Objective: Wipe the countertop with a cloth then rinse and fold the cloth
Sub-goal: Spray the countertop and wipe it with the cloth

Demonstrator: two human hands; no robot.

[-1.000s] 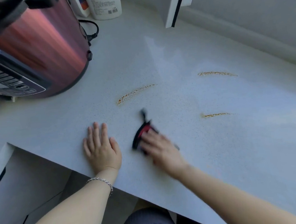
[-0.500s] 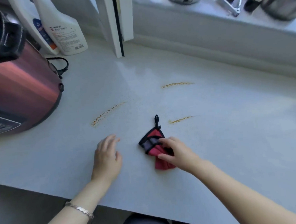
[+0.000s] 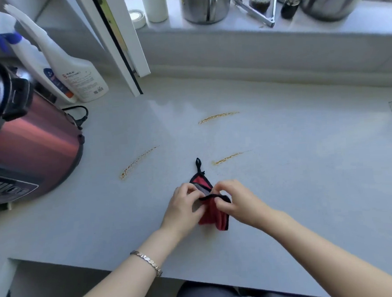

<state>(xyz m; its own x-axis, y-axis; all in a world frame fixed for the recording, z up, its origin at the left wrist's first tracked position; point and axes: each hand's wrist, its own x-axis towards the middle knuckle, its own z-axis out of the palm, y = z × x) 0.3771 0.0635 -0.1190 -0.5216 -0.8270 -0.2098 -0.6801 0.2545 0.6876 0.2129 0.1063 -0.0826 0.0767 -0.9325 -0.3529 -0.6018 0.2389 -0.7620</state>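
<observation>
Head view: cloth [image 3: 211, 212] pinched between fingers [image 3: 199, 195] of both hands.

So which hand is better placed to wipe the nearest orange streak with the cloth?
Probably the right hand. Both hands pinch the red cloth, but the nearest orange streak lies ahead and to the right, on its side; the left hand would have to cross over.

Bright daylight from window side ahead, I read soft pale glare across countertop [image 3: 284, 188]. Shadows faint under hands. I see slight motion blur on spray bottles [image 3: 71, 71] top left; wide-angle bending at edges; rice cooker [image 3: 29, 144] soft, sheen streaked
</observation>
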